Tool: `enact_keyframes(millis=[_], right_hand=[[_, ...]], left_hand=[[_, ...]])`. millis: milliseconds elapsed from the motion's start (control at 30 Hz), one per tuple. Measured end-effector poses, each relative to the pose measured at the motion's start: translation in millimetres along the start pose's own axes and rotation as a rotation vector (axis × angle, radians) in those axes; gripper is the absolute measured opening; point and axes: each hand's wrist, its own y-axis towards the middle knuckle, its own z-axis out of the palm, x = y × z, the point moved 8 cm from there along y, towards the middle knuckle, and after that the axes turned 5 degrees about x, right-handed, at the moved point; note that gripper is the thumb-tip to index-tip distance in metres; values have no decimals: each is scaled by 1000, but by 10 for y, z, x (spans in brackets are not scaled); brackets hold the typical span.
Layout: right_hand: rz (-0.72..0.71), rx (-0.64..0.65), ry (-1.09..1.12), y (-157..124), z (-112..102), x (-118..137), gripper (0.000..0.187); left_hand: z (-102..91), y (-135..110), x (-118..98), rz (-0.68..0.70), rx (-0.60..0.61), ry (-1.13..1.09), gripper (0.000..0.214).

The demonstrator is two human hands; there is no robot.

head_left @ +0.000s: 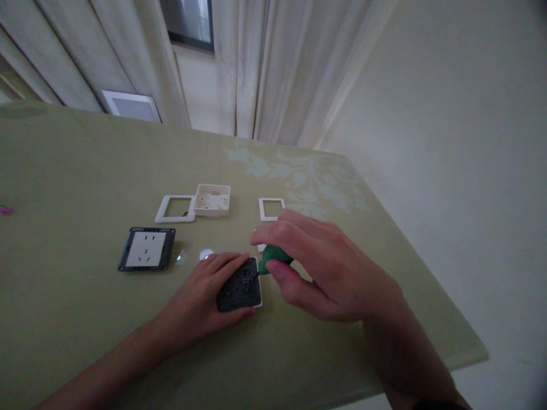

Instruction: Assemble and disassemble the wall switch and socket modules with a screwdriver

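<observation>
over green cloth, left fingers gripping one dark panel, right fingers pinching one green screwdriver, one white box

Dim, flat light; pale glow in window; soft shadows on tablecloth; right-hand corners darkened.

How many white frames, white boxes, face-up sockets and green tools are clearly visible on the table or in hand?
White frames: 2
White box: 1
Face-up socket: 1
Green tool: 1
Total: 5
Partly hidden white piece not counted.
</observation>
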Motion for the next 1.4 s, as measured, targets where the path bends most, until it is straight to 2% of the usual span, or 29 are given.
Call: enact_keyframes(millis=[133,267,400,467,567,667,700,800,900,1000,1067,1133,1233,1400], right_hand=[[86,-82,-128,-16,-87,-36,17],[43,5,-56,-11,-16,6,22],[-6,-105,-123,-8,-83,10,18],[-59,-82,-56,1,-61,8,20],[-63,-62,29,9,-44,-29,34],[-17,-98,17,8,-63,-61,23],[-27,-96,59,10,-59,-53,25],[-80,-76,227,20,-36,-15,43],[-106,-90,230,30,-35,20,31],[-138,-82,197,34,-22,90,24],[-130,-74,192,33,-15,122,33],[-104,-69,187,31,-11,133,40],[-73,-67,168,26,2,121,40],[-63,-97,134,24,34,61,37]], left_hand=[[17,-5,9,2,15,10,82],[9,-1,14,-6,9,-14,82],[5,-4,9,-6,6,-20,82],[0,-8,14,-8,-4,-15,82],[7,-13,25,-7,-7,-16,80],[26,-16,39,-1,6,2,82],[30,-17,46,-2,12,9,83],[18,-15,51,1,38,24,82],[-58,-4,-25,44,37,20,86],[-195,50,-116,27,-8,-103,62],[-249,129,-171,-14,5,-224,38],[-266,234,-239,-27,60,-322,26],[-295,385,-298,-9,109,-419,27],[-298,501,-253,48,119,-522,23]])
